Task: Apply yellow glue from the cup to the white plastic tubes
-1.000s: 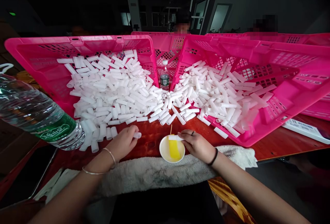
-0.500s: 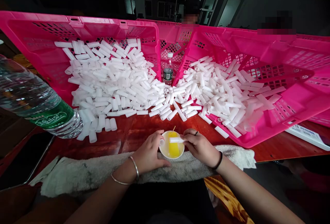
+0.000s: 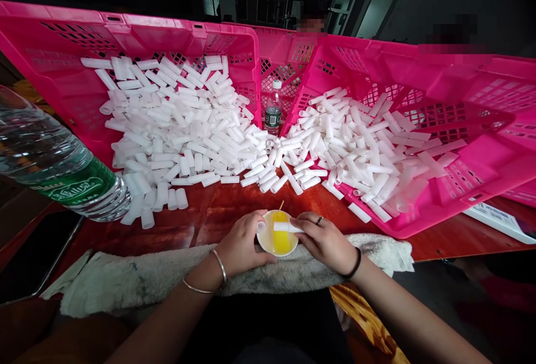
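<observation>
A small white bowl (image 3: 268, 245) with yellow liquid sits on the red table near me, a thin stick poking out of it. My left hand (image 3: 240, 244) is closed around a short white tube (image 3: 261, 226) at the bowl's left rim. My right hand (image 3: 324, 238) pinches a longer white tube (image 3: 285, 227), held level over the bowl. The two tubes' ends almost meet above the liquid. Both wrists rest on a grey towel (image 3: 125, 280).
Two tilted pink crates, left (image 3: 62, 57) and right (image 3: 481, 146), spill several white tubes (image 3: 188, 129) onto the table. A small bottle (image 3: 273, 108) stands between them. A big water bottle (image 3: 54, 168) lies at the left. A white box (image 3: 498, 219) is far right. Other people sit behind.
My left hand carried a short tube from the left pile to the bowl. The right hand stays over the bowl with its tube; the tubes have come closer together.
</observation>
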Demonstrator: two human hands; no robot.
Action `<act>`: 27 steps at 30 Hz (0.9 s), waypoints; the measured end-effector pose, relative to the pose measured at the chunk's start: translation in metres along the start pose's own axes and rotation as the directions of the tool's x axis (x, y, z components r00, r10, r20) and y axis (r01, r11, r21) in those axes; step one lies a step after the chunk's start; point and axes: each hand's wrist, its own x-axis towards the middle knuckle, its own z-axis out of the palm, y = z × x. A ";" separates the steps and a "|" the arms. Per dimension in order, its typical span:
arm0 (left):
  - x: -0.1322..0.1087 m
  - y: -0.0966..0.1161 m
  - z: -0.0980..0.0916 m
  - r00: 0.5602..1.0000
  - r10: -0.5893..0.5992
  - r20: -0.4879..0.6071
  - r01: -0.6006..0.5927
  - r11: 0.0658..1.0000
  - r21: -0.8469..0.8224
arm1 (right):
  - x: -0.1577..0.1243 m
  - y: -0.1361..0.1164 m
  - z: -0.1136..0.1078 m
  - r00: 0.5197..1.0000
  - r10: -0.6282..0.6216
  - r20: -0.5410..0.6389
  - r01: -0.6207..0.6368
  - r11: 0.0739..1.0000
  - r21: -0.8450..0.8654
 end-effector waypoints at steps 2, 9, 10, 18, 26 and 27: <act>0.000 -0.001 0.000 1.000 -0.006 -0.002 0.006 1.000 -0.004 | 0.000 0.001 0.001 0.999 -0.042 -0.032 0.043 0.999 0.016; -0.001 -0.004 0.002 1.000 -0.010 -0.016 0.009 0.999 -0.032 | 0.001 -0.002 0.009 0.990 0.137 -0.033 -0.110 0.898 0.425; -0.001 -0.005 0.002 1.000 -0.010 -0.017 0.009 0.999 -0.046 | 0.000 -0.003 0.011 0.982 0.188 -0.028 -0.152 0.866 0.477; -0.001 -0.005 0.002 1.000 -0.009 -0.006 0.009 0.997 -0.071 | -0.014 -0.015 0.011 0.992 -0.004 -0.126 0.033 0.973 0.229; -0.002 -0.007 0.002 1.000 -0.019 -0.009 0.018 0.998 -0.057 | -0.020 -0.020 0.016 0.958 0.280 -0.057 -0.234 0.882 0.409; -0.002 -0.007 0.002 1.000 -0.017 -0.014 0.016 0.998 -0.057 | -0.021 -0.020 0.015 0.974 0.203 -0.105 -0.159 0.932 0.326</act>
